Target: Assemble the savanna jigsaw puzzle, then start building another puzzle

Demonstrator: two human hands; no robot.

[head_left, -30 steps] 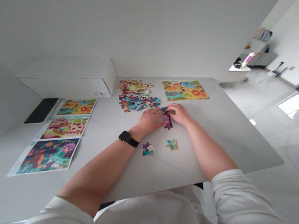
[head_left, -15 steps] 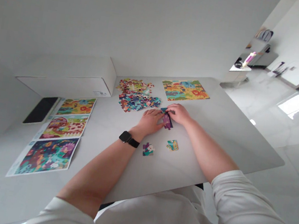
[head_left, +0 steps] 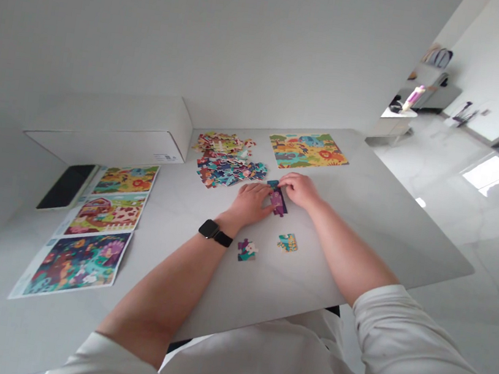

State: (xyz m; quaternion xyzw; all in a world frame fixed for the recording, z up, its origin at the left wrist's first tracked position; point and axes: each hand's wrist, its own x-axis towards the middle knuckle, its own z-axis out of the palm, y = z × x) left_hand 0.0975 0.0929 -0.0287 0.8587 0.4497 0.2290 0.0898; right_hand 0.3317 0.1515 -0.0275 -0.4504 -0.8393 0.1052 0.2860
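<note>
Purple and dark blue puzzle pieces (head_left: 279,201) lie flat on the table, close together. From the left side my left hand (head_left: 251,203) rests on the table and holds their edge with thumb and fingertips. My right hand (head_left: 299,190) has its fingers closed at the far end of these pieces, on a small teal puzzle piece (head_left: 273,184) that they partly cover. Nearer to me lie two loose pieces: a purple and teal piece with a white figure (head_left: 247,250), and a yellow and teal piece (head_left: 288,242).
Behind my hands are a pile of bluish puzzle pieces (head_left: 228,171) and a pile of reddish pieces (head_left: 221,144). An assembled animal puzzle (head_left: 309,151) lies at the back right. On the left are a picture sheet (head_left: 81,262), a phone (head_left: 67,186) and a white box (head_left: 111,148).
My right fingers have shifted very slightly at the far end of the pieces, showing a little more of them. The left hand stays in place. The view has moved a touch.
</note>
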